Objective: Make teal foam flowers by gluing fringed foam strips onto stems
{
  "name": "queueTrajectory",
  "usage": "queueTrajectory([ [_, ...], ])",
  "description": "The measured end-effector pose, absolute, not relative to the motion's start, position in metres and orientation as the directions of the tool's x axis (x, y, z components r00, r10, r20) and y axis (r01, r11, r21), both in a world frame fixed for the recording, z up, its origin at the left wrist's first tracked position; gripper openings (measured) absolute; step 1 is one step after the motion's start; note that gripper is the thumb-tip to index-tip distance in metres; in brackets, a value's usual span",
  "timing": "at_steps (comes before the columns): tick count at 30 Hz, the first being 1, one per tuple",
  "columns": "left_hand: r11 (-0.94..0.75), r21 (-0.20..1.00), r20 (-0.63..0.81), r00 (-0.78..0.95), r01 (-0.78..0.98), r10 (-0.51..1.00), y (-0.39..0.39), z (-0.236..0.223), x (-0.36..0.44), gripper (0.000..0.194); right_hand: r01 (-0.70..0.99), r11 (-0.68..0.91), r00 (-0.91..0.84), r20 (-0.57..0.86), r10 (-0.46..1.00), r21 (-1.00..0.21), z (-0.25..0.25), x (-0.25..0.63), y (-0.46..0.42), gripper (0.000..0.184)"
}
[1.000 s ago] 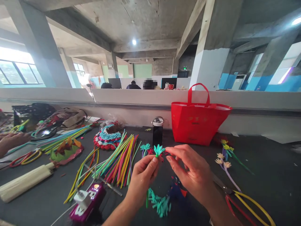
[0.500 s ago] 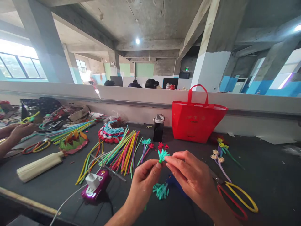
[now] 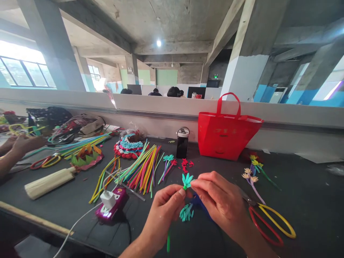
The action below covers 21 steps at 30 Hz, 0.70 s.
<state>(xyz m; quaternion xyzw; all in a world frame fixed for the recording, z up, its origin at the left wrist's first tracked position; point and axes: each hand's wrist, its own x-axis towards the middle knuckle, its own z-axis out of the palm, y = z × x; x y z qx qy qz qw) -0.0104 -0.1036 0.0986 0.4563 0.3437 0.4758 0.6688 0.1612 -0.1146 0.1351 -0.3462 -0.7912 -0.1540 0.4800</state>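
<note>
My left hand (image 3: pixel 167 206) pinches a turquoise pipe-cleaner flower (image 3: pixel 187 179) at its green base, between thumb and forefinger. A green stem (image 3: pixel 168 242) shows below that hand. My right hand (image 3: pixel 221 200) has its thumb and fingertips pressed together at the flower's right-hand petals; whether a loose piece is between them is hidden. Under the hands lies a pile of short turquoise pipe-cleaner pieces (image 3: pixel 186 213). Something dark blue (image 3: pixel 200 203) beside it is mostly covered by my right hand. Several red pieces (image 3: pixel 185 165) lie beyond the flower.
Scissors (image 3: pixel 276 222) and finished flowers (image 3: pixel 251 175) lie on the right. A red bag (image 3: pixel 228 136) and a lidded bottle (image 3: pixel 182 145) stand at the back. Pipe cleaners (image 3: pixel 142 166), a purple power strip (image 3: pixel 113 204) and a co-worker's hands (image 3: pixel 25 147) are leftward.
My left hand and the flower have shifted slightly down, and the green stem shows more below. My right hand stays at the petals. The co-worker's hands have moved a little.
</note>
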Motion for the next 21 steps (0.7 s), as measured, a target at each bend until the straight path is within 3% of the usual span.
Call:
queueTrajectory([
  [10,0.240,0.896,-0.091,0.375,-0.373,0.923,-0.090,0.090,-0.018,0.030,0.708,0.675,-0.245,0.825,0.510,-0.207,0.114,0.152,-0.101,0.010],
  [21,0.179,0.971,-0.112,0.360,-0.159,0.926,-0.070,0.094,-0.019,0.034,0.766,0.616,-0.242,0.804,0.544,-0.186,0.109,0.155,-0.087,0.013],
])
